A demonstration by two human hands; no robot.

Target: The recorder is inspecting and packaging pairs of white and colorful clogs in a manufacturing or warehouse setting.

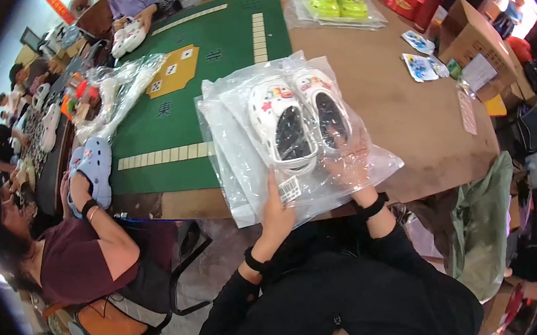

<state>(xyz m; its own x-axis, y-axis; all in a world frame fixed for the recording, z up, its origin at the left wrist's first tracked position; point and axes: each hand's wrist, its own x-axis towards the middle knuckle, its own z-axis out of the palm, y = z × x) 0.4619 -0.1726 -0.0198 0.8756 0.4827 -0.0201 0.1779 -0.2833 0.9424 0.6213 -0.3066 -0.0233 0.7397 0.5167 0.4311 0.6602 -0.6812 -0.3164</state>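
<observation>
A pair of white clogs [281,121] with colourful charms and dark insoles lies in a clear plastic bag [373,168], toes pointing away from me. My left hand [277,207] grips the near edge of the bag beside a small white label [289,190], below the left clog's heel. My right hand [349,159] shows through the plastic and seems to be inside the bag. Its fingers reach onto the heel of the right clog; their exact grip is blurred by the film. More flat clear bags [220,133] lie beneath the clogs.
On the brown table [409,133] are a green mat [135,142] and bagged yellow-green clogs [337,1]. A cardboard box [474,35] and small packets [420,66] are at the right. At the left, a co-worker holds a lavender clog [98,169]; other people handle white clogs [128,38] across the table.
</observation>
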